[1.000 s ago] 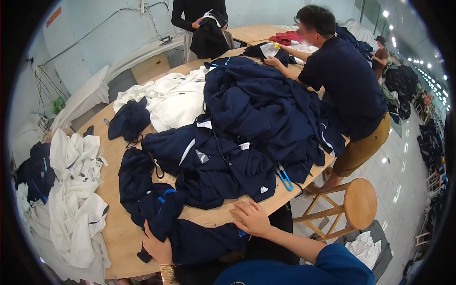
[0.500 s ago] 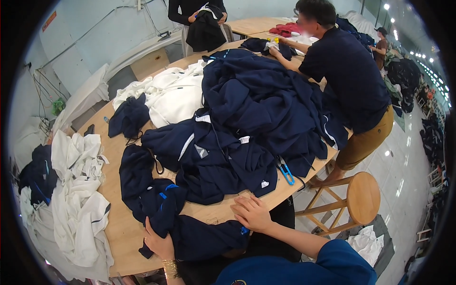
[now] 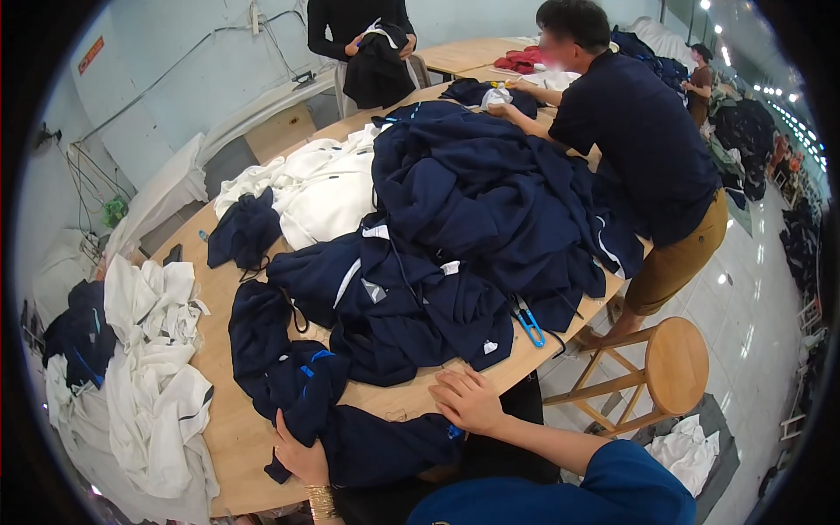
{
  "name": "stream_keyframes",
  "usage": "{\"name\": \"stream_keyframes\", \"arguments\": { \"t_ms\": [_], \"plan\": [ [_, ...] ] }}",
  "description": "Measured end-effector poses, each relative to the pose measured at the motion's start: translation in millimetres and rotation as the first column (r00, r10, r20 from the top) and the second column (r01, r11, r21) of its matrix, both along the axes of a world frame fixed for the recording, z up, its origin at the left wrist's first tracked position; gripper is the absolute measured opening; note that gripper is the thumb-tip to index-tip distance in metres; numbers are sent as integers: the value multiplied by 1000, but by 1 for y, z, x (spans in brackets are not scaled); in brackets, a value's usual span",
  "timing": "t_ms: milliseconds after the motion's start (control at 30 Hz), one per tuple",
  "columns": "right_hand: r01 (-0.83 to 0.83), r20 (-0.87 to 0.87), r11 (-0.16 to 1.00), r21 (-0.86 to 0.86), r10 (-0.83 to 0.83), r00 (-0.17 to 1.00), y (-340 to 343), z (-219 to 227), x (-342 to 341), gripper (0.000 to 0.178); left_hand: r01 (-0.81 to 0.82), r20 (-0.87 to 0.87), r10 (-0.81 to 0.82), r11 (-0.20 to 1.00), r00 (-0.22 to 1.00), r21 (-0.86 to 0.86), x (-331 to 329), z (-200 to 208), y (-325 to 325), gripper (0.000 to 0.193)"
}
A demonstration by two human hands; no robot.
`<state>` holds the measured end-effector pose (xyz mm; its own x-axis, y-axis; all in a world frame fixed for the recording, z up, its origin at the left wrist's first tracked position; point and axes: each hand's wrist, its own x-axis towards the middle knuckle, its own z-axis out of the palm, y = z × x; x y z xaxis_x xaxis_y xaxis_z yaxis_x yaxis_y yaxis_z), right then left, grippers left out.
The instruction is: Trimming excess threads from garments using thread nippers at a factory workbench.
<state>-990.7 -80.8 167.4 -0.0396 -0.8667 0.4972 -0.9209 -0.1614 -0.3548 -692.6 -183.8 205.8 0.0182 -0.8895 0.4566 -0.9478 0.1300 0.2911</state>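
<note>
A navy garment [image 3: 385, 446] with small bright-blue marks lies along the near table edge, one part bending up to the left. My left hand [image 3: 302, 457], a gold bracelet at its wrist, grips the cloth at its lower left; some of its fingers are hidden by fabric. Stretched out on the table edge, my right hand [image 3: 470, 401] rests beside the garment's right end, near a blue mark, with nothing in it. Blue-handled thread snips [image 3: 528, 324] lie to the right, against a large heap of navy garments [image 3: 472, 184].
White garments [image 3: 324, 188] lie behind the heap, and more white cloth [image 3: 153, 385] hangs over the left edge. One co-worker [image 3: 634, 140] stands at the right handling cloth; another person [image 3: 359, 35] holds dark cloth at the back. A wooden stool [image 3: 678, 366] stands at the right.
The view has shifted slightly, so the table things sit a little lower and further right. My hands keep about the same places on the garment and table edge.
</note>
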Motion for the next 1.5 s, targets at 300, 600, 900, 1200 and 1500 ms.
{"name": "stream_keyframes", "arguments": {
  "t_ms": [300,600,900,1200,1500],
  "plan": [
    [-9,20,1000,10,9,1000,-1,-2,0,30,-4,-5,4,1000,1000,4,3,-3,-1,82],
    [-11,30,1000,9,11,999,0,2,-1,29,-27,-5,27,999,1000,24,-2,0,1,78],
    [0,28,1000,8,0,1000,0,-1,0,31,-36,18,36,999,999,12,1,-5,0,82],
    [1,32,1000,-16,0,999,-1,-3,2,29,-70,19,71,998,997,-1,-2,-7,1,83],
    [6,36,1000,-20,-5,999,0,-3,-1,30,-90,21,90,996,996,-6,-3,-13,-1,82]
  ]
}}
